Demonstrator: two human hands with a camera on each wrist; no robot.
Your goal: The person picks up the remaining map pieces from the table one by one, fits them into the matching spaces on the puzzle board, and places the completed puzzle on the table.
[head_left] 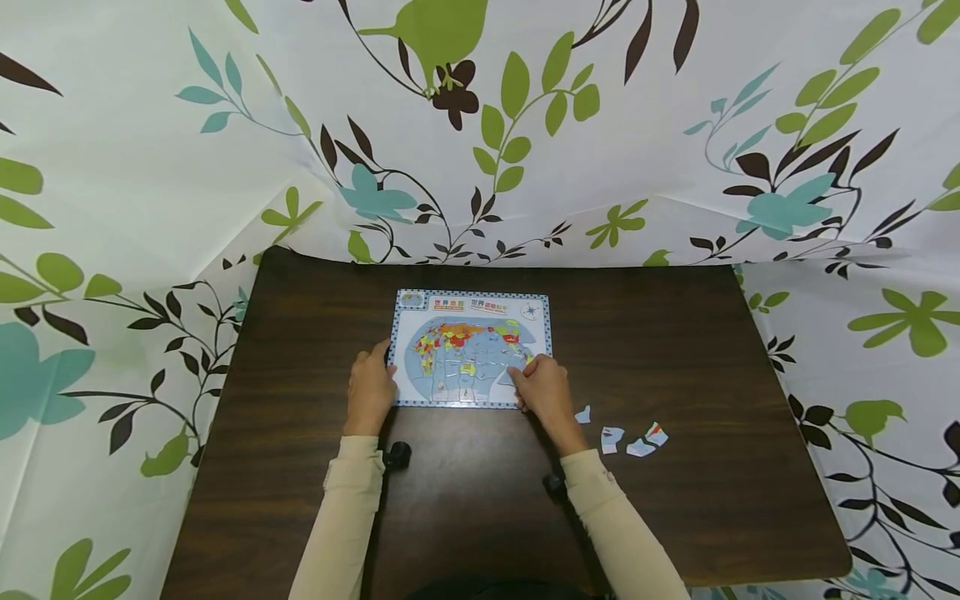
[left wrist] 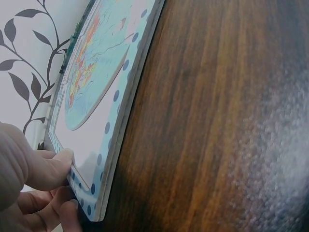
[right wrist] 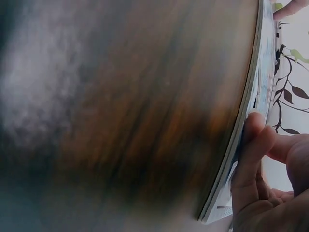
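From the head view, I have the world-map puzzle (head_left: 468, 358) lying on the dark bench (head_left: 465, 508), between my two hands. My left grip (head_left: 371, 383) is at its left edge and my right grip (head_left: 546, 387) is over its lower right part. Four loose pieces (head_left: 611, 440) lie on the bench to the right, near my right wrist. A leaf-patterned cloth (head_left: 570, 175) hangs behind.

In the left wrist view, I pinch the puzzle's dotted border near a corner, thumb on top.

In the right wrist view, my thumb and bent forefinger meet at the puzzle; I cannot tell whether they hold a piece.
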